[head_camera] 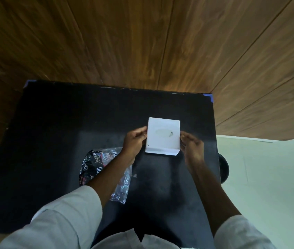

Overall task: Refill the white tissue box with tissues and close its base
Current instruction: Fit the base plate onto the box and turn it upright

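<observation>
Both my hands grip the tissue box (pixel 163 136) near the desk's (pixel 56 123) right edge: left hand (pixel 134 142), right hand (pixel 192 146) on opposite sides, slot facing up.

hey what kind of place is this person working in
Probably an ordinary indoor room, a home or office corner. A small black table stands against wood-panelled walls, with a pale floor beside it. Nothing marks it as a workshop or kitchen.

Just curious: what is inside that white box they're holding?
The white tissue box shows only a pale oval slot on top; its inside is hidden. The left hand and right hand grip its sides.
</observation>
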